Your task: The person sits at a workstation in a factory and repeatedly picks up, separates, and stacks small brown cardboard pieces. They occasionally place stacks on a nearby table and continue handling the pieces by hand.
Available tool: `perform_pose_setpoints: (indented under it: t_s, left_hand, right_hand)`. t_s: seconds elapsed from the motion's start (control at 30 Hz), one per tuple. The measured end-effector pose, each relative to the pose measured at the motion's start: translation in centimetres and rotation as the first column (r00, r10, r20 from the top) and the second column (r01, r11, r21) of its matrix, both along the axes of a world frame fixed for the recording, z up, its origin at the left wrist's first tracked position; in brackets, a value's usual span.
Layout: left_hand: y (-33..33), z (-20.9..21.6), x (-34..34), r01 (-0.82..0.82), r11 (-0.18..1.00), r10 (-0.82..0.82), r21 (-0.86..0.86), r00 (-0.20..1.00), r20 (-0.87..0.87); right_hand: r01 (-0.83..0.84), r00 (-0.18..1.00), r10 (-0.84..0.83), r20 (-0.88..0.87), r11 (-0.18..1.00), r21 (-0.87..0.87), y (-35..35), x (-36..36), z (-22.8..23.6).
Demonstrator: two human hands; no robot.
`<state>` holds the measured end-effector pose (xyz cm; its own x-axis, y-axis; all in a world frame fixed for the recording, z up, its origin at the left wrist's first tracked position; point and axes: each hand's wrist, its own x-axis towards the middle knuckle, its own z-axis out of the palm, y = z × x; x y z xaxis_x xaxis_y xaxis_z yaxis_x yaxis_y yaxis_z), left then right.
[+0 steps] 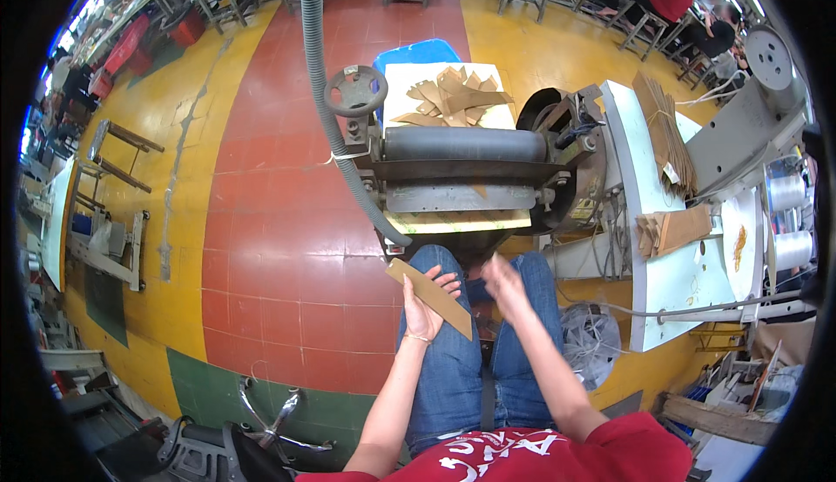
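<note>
Above my left thigh, my left hand [420, 308] grips a flat brown strip [442, 301] with one slanted end, its thumb over the strip and its fingers showing past the edge. The strip looks like leather or thin board. My right hand [501, 280] is over the gap between my knees, smeared by motion; whether it holds anything does not show. Right in front of my knees stands a machine with a dark roller [466, 144] and a metal plate [460, 198]. Beyond the roller, similar brown pieces [453, 99] lie heaped on a white board [402, 81].
A grey ribbed hose [315, 55] hangs down past a handwheel [355, 90] at the machine's left. On the right, a pale table [640, 282] carries a tied brown bundle [662, 134] and a smaller stack [675, 229]. A plastic bag [590, 343] lies beside my right leg.
</note>
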<state>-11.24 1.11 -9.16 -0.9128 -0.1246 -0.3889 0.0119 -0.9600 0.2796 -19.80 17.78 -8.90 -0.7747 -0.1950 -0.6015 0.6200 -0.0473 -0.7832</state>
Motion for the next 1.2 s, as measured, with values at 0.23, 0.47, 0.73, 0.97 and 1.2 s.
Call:
perform_pose_setpoints:
  t_s: [0.23,0.47,0.73,0.97,1.2]
  left_hand:
    - [0.3,0.4,0.2,0.027,0.995,-0.023,-0.098,0.999,0.044]
    - [0.3,0.8,0.2,-0.005,0.997,0.003,-0.072,1.0,-0.02]
    - [0.0,0.1,0.1,0.035,0.997,-0.035,-0.073,0.999,0.004]
    - [0.0,-0.1,0.0,0.043,0.995,-0.042,-0.095,0.999,0.013]
    - [0.1,-0.4,0.1,0.044,0.995,-0.043,-0.089,0.999,0.022]
  right_hand:
    - [-0.463,0.718,0.642,-0.268,0.728,0.505,-0.3,5.2,5.4]
    - [-0.394,0.362,0.827,-0.43,0.554,0.733,-3.9,2.1,10.7]
    - [-0.017,0.529,0.297,-0.795,0.94,0.34,-2.0,-0.4,12.7]
    - [0.0,0.989,0.017,-0.147,0.994,0.11,-1.2,0.2,3.1]
    - [0.053,0.982,-0.076,-0.174,0.99,-0.133,-2.3,-2.8,1.8]
